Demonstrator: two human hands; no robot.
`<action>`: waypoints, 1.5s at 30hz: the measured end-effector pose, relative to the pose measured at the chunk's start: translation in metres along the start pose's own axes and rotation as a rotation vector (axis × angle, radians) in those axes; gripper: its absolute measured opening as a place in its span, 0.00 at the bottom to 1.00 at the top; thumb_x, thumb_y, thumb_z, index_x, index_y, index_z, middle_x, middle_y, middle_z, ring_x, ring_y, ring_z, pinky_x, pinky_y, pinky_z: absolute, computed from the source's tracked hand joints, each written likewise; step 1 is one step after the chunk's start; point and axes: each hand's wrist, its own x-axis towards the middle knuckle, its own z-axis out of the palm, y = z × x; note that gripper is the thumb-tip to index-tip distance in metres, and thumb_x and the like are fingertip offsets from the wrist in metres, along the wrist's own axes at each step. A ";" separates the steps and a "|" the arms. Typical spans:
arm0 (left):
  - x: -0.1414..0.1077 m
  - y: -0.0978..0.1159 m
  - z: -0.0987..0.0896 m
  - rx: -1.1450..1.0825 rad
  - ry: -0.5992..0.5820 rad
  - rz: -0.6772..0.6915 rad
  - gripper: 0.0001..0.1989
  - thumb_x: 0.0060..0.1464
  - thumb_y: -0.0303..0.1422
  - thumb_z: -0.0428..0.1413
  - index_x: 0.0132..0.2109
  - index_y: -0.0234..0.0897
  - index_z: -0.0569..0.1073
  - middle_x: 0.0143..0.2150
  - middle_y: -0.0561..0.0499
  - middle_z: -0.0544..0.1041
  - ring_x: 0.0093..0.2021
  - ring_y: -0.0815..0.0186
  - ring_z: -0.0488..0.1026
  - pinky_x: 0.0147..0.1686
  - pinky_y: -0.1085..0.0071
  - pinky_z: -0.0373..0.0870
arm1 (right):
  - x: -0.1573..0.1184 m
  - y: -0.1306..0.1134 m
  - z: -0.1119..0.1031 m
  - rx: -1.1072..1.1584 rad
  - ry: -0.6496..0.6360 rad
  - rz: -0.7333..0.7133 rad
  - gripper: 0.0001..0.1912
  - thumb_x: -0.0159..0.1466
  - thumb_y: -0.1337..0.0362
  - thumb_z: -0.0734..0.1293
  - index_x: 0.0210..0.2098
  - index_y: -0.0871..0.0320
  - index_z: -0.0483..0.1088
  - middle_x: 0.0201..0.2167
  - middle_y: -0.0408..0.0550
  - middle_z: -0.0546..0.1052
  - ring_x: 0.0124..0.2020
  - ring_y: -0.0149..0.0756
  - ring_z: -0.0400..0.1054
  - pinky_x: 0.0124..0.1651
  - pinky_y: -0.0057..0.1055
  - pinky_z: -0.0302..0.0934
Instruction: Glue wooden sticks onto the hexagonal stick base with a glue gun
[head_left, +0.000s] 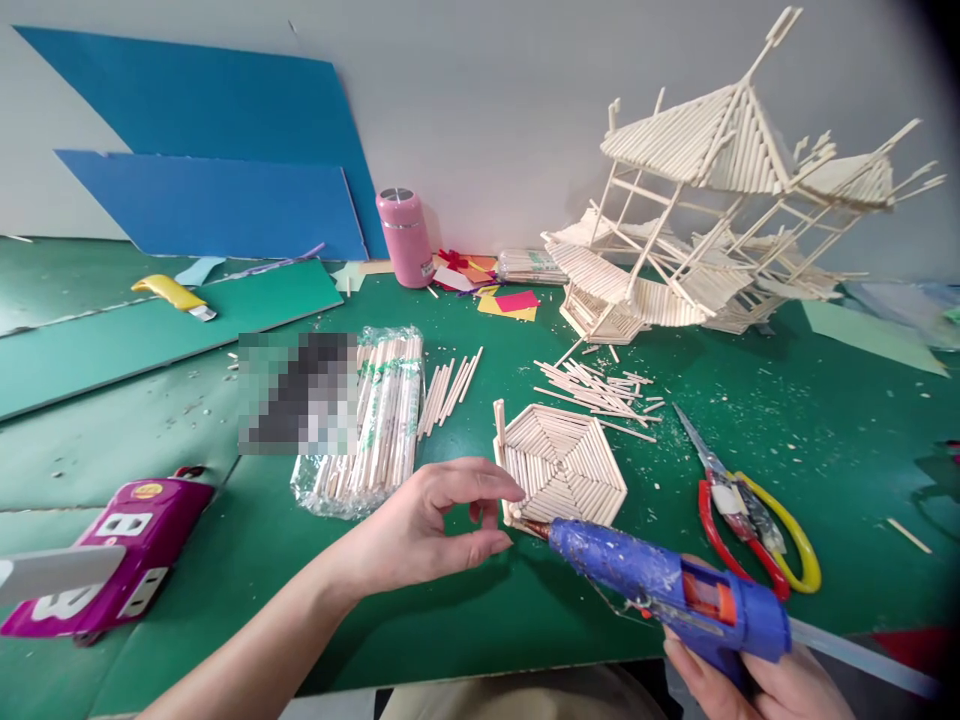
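A hexagonal panel of thin wooden sticks (574,455) lies flat on the green table, with a short upright stick piece (499,422) at its left corner. My left hand (442,525) is at the panel's left side, thumb and fingers apart; its index fingertip overlaps the panel's edge, and I cannot tell whether it touches. In my right hand (765,675) is a blue hot glue gun (645,575), a clear glue stick (862,655) protruding from its back. The gun's nozzle points left and meets the panel's near-left corner, close to my left fingertips.
Loose sticks (600,390) lie behind the panel, and scissors (742,520) to its right. Bagged sticks (386,410) are on the left, near a purple power strip (124,550). A stick-built pavilion model (675,220), a pink flask (405,240) and a yellow cutter (172,293) stand or lie farther back.
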 end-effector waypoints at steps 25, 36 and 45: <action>0.005 0.002 0.005 -0.045 0.002 0.018 0.12 0.51 0.27 0.55 0.44 0.31 0.73 0.38 0.43 0.75 0.34 0.66 0.72 0.35 0.69 0.71 | 0.002 0.007 0.001 0.023 -0.151 -0.113 0.21 0.55 0.62 0.66 0.48 0.50 0.68 0.36 0.47 0.79 0.31 0.41 0.76 0.32 0.25 0.72; 0.008 0.002 0.003 -0.053 -0.028 0.004 0.12 0.50 0.28 0.56 0.44 0.30 0.73 0.37 0.44 0.74 0.34 0.66 0.72 0.34 0.69 0.70 | 0.000 0.014 -0.004 -0.062 -0.139 -0.161 0.21 0.53 0.60 0.67 0.48 0.48 0.69 0.35 0.42 0.79 0.30 0.39 0.76 0.30 0.22 0.71; 0.008 0.001 0.003 -0.048 -0.029 0.014 0.11 0.51 0.28 0.56 0.43 0.31 0.73 0.38 0.45 0.74 0.37 0.66 0.72 0.36 0.71 0.70 | -0.001 0.013 -0.001 -0.109 -0.197 -0.141 0.22 0.52 0.56 0.68 0.46 0.53 0.71 0.37 0.46 0.79 0.33 0.39 0.75 0.33 0.22 0.70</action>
